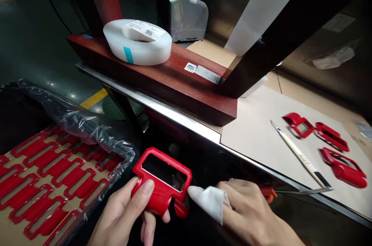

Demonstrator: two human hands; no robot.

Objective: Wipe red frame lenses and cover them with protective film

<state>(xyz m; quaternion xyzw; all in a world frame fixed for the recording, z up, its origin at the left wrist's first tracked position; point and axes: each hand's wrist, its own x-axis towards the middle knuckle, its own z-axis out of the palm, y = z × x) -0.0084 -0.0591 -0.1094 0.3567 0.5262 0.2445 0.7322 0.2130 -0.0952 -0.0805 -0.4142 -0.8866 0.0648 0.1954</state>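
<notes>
My left hand (pixel 128 209) grips a red plastic frame part (pixel 158 197), thumb on its front and fingers beneath. The part has a rectangular window and a curved lower section. My right hand (pixel 244 207) is at its right, with a white finger cover (pixel 207 199) on the index finger, whose tip is at the frame's edge. The other right fingers are curled around an orange-handled tool (pixel 270 192); its thin metal shaft points right, over the table edge. Most of the handle is hidden behind the hand.
A box (pixel 128 149) lined with clear plastic holds rows of red parts at left. On the table (pixel 247 118) lie a craft knife (pixel 299 155) and red parts (pixel 344 166). A tape roll (pixel 138 44) rests on the wooden stand (pixel 180 95), before a grey device (pixel 186 15).
</notes>
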